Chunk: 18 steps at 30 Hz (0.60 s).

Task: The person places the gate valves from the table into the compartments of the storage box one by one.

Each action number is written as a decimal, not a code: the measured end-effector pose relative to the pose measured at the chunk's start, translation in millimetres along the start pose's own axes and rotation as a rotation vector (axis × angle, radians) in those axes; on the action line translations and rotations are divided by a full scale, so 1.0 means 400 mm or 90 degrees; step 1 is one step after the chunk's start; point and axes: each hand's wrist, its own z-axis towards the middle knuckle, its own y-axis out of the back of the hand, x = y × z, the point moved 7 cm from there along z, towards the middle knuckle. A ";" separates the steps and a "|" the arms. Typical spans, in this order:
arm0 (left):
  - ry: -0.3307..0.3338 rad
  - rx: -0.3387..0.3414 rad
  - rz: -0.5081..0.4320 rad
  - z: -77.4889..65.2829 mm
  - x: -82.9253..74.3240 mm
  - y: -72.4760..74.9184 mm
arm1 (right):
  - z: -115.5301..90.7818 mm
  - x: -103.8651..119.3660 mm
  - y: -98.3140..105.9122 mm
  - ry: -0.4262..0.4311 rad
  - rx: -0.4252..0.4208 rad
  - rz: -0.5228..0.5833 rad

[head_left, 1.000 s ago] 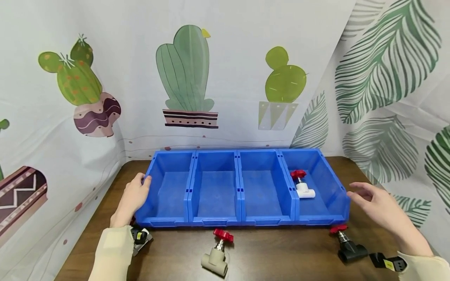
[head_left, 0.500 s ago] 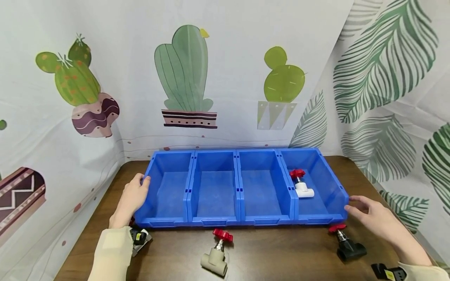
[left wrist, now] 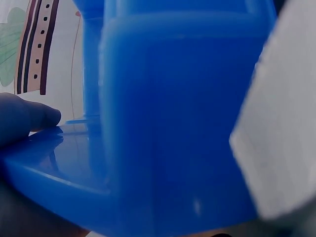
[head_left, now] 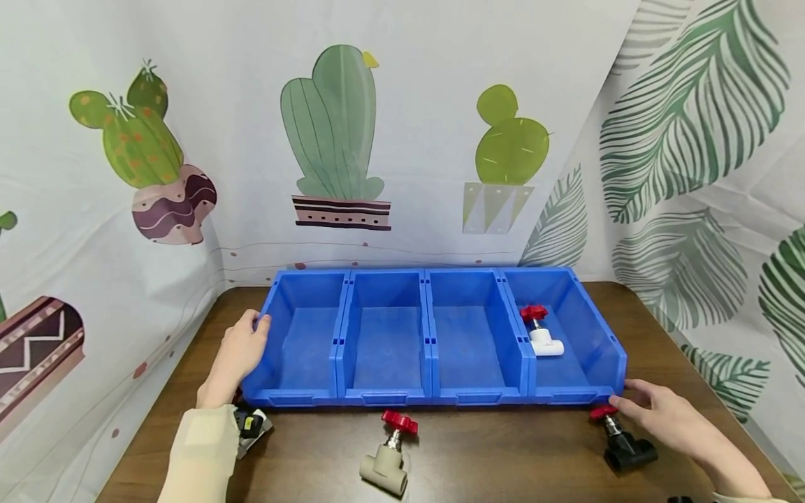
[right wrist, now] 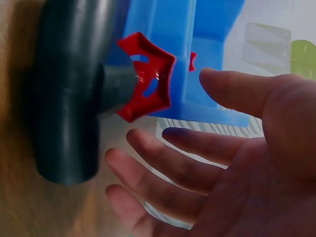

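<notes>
My left hand (head_left: 242, 349) grips the left wall of a row of blue bins (head_left: 385, 399), its thumb over the rim. In the left wrist view that blue wall (left wrist: 182, 123) fills the middle. My right hand (head_left: 669, 419) is spread beside a black tee valve (head_left: 629, 453) with a red handwheel, near the front right corner of the bins. In the right wrist view the fingers stay apart from the valve's red handwheel (right wrist: 165, 81), and the palm holds nothing. A white valve (head_left: 546, 344) with a red handwheel sits in the rightmost bin.
A beige valve (head_left: 385, 467) with a red handwheel lies in front of the bins. Under the left wrist, a greyish object (head_left: 254, 441) is partly hidden. The brown table (head_left: 503, 454) ends at a printed cloth backdrop (head_left: 428, 126).
My right hand has moved down and toward me, from beside the right bin wall to the black valve. My left hand keeps its grip in the same place.
</notes>
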 end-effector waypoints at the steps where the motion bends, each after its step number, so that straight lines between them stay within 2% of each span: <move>1: -0.001 0.000 -0.001 -0.001 0.000 0.000 | 0.000 0.000 -0.006 -0.004 0.008 0.004; 5: -0.001 0.001 -0.001 -0.003 0.000 0.001 | 0.000 0.003 -0.025 -0.010 0.035 0.023; 18: 0.009 0.000 0.002 -0.003 0.009 -0.002 | -0.002 -0.001 -0.056 -0.002 0.065 0.066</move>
